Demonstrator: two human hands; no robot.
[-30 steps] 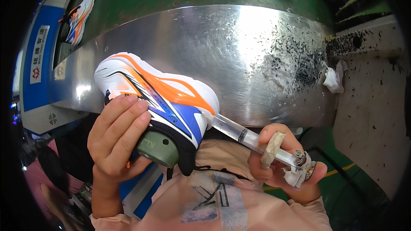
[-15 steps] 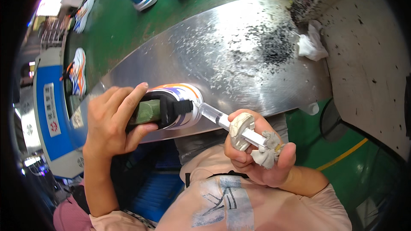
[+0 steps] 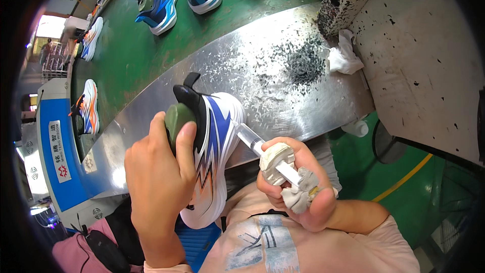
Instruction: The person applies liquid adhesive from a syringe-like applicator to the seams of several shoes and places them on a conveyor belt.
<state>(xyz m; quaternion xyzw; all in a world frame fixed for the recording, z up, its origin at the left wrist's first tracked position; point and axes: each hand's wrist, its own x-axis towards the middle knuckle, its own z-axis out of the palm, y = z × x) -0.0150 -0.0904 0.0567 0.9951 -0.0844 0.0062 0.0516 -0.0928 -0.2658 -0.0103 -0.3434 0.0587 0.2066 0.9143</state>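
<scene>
A white, purple and orange sneaker (image 3: pixel 218 126) is tilted on its side above the near edge of the metal sheet, heel away from me. My left hand (image 3: pixel 159 172) grips the green shoe last (image 3: pixel 178 120) that fills its opening. My right hand (image 3: pixel 317 168) is closed around a clear plastic syringe (image 3: pixel 248 137). A cream-coloured lump (image 3: pixel 276 163) wraps the syringe's middle, and a grey wad (image 3: pixel 295 198) covers the plunger end near my thumb. The syringe tip points at the sneaker's heel side, by the sole line; whether it touches I cannot tell.
Black scraps and flakes litter the metal sheet (image 3: pixel 227 76). A crumpled white cloth (image 3: pixel 345 56) lies by a stained panel (image 3: pixel 409 71) at the right. Blue sneakers (image 3: pixel 160 6) stand on the green surface at the back; an orange-and-white one (image 3: pixel 90 106) sits at the left.
My left hand has turned the sneaker, so its side now faces up and its toe points toward me. My right hand has shifted slightly left with the syringe. The view has moved a little.
</scene>
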